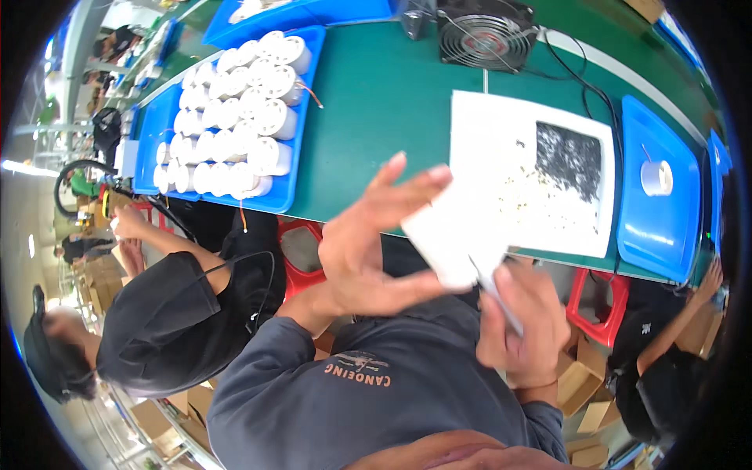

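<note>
Your grey shirt (407, 407) fills the foreground; your left hand (356, 243) holds a white piece (457, 244) at the desk's (384, 102) edge, your right hand (526, 321) a slim tool (491, 283). The piece looks mid-work; which white cylinders (269, 157) are finished is unclear.

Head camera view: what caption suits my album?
Left hand holds a white part, right hand a slim tool, near a blue tray of white cylinders.

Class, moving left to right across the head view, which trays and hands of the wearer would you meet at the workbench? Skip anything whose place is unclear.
Blue tray crowded with white cylinders → left hand → right hand → blue tray with one white cylinder.
</note>
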{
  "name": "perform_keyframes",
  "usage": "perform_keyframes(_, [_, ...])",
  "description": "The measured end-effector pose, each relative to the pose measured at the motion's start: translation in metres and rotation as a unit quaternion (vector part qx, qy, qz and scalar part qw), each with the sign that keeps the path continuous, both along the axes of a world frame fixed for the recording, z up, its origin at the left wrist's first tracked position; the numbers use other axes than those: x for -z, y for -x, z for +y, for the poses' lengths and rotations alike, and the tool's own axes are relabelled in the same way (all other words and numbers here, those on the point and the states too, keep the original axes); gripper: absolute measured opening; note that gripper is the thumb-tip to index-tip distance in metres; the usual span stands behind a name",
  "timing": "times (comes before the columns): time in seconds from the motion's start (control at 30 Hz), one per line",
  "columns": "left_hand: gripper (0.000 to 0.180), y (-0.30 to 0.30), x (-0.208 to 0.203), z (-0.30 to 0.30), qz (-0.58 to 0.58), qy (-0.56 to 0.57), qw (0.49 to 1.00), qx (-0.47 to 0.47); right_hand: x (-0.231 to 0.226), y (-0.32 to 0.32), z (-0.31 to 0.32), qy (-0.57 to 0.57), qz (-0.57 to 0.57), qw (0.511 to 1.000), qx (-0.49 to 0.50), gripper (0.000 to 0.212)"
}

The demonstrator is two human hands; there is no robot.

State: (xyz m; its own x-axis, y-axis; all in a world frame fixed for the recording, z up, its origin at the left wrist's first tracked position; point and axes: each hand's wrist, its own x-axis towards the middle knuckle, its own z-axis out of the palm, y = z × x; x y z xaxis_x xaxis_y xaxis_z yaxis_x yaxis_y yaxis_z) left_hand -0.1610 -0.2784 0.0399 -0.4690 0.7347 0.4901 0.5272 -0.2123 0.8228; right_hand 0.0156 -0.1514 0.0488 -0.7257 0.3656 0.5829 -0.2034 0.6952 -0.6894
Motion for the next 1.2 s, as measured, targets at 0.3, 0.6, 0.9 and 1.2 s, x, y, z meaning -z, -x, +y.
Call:
perform_keyframes(0.3, [0.056, 0.006, -0.012, 0.0, 0.015, -0.023, 0.996, 0.089, 0.013, -0.011, -0.014, 0.032, 0.016, 0.999, 0.018, 0.036])
perform_keyframes(0.6, [0.045, 0.213, -0.026, 0.112, 0.076, 0.045, 0.951, -0.297, 0.044, 0.028, 0.025, 0.307, 0.011, 0.945, 0.112, 0.025])
perform_keyframes(0.9, [0.052, 0.203, -0.029, 0.124, 0.288, 0.008, 0.92, -0.266, 0.042, -0.032, 0.091, 0.176, 0.028, 0.953, 0.245, 0.037])
perform_keyframes(1.2, [0.016, 0.016, 0.035, 0.088, 0.111, -0.031, 0.993, 0.009, 0.111, -0.132, 0.279, -0.184, -0.286, 0.81, 0.478, 0.037])
